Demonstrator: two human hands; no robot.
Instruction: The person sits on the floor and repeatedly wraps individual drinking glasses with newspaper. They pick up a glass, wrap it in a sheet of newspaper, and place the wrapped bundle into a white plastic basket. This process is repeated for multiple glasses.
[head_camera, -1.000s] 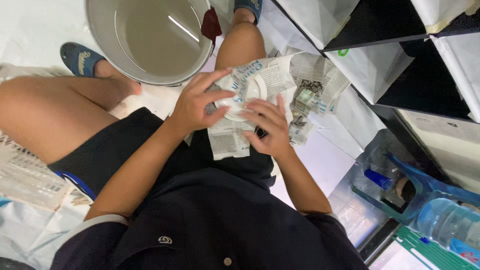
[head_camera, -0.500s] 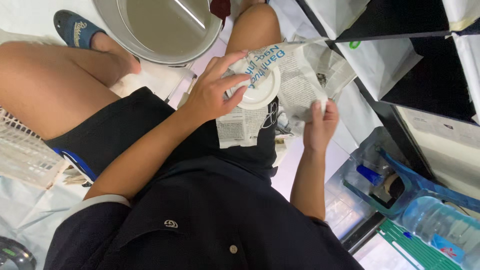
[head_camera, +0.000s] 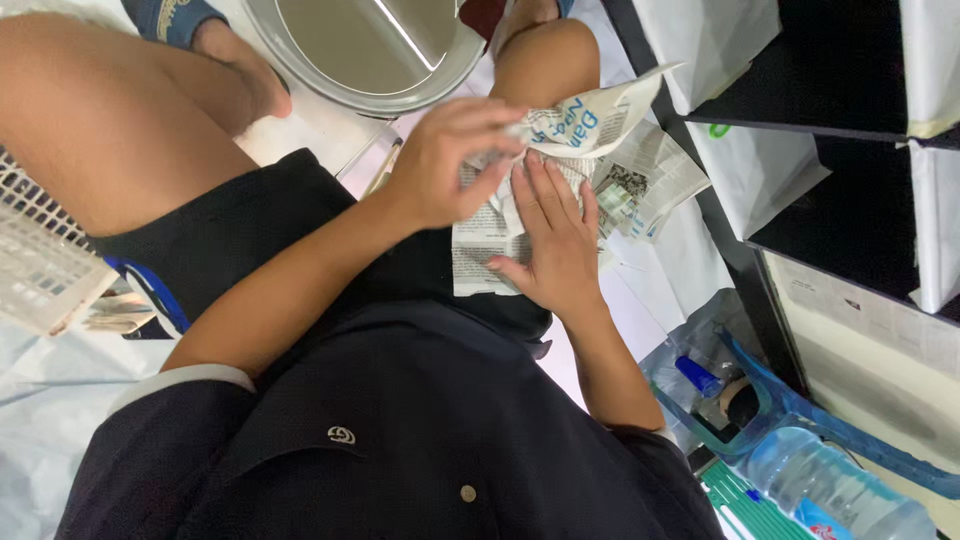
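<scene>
I sit with a sheet of newspaper (head_camera: 575, 130) spread over my lap and right knee. My left hand (head_camera: 450, 160) pinches and folds the paper near its middle, fingers closed on it. Flat on the paper beneath, palm down, lies my right hand (head_camera: 550, 240), with its fingers spread and pressing the sheet against my thigh. The paper bulges as if wrapped around something, which is hidden from view.
A round metal basin (head_camera: 370, 50) stands on the floor between my feet. A white plastic basket (head_camera: 40, 260) is at the left. A black shelf (head_camera: 840, 120) with white bags rises at the right; a clear bottle (head_camera: 840, 495) and a blue-handled container (head_camera: 740, 390) lie below.
My right hand has come back from the right side and now lies flat on the newspaper. The left hand has folded the paper over the white round thing, which no longer shows.
</scene>
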